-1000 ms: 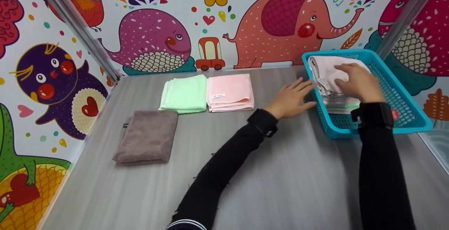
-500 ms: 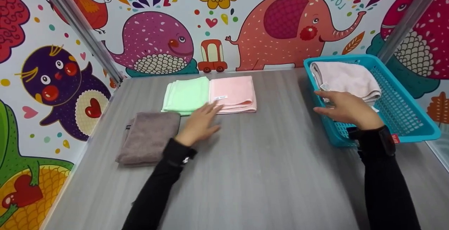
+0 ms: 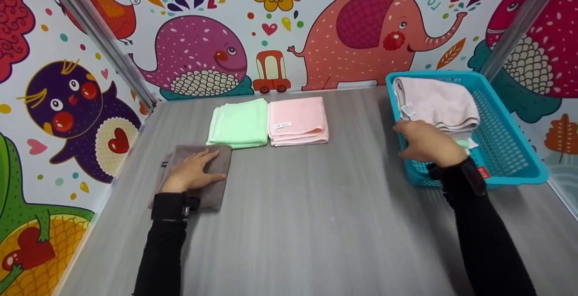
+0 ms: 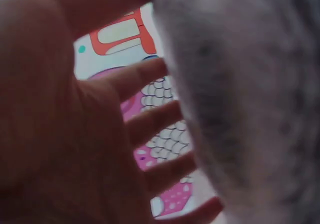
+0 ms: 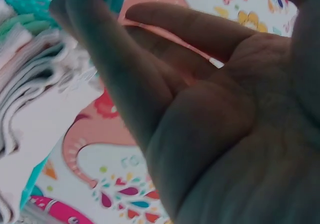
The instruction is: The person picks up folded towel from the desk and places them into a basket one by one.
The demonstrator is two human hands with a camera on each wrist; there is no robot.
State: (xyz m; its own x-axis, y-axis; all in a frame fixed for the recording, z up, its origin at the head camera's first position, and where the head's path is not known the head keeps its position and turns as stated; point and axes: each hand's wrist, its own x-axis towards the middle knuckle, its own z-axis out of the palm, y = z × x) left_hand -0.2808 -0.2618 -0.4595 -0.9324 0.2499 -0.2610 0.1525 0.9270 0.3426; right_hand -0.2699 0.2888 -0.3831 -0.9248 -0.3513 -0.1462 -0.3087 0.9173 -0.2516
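Observation:
My left hand [image 3: 192, 174] lies on the folded brown-grey towel [image 3: 216, 199], its fingers spread over the top. In the left wrist view the fingertips [image 4: 175, 114] meet the towel's blurred surface [image 4: 250, 99]. By the near left side of the teal basket [image 3: 533, 169] is my right hand [image 3: 429, 142], thumb and fingers apart over the rim. The right wrist view shows that hand with its fingers [image 5: 190, 29] fairly straight. Inside the basket, a folded pale pink towel [image 3: 435, 102] tops a stack, with folded edges showing below.
A folded light green towel [image 3: 239, 122] and a folded pink towel [image 3: 298, 120] lie side by side at the back of the grey table [image 3: 316, 224]. Patterned walls [image 3: 280, 30] with metal posts bound the table behind and at the sides.
My left hand has swept left from beside the basket, past the green and pink towels, onto the brown-grey towel. The right hand has come off the basket's stack toward the near left rim.

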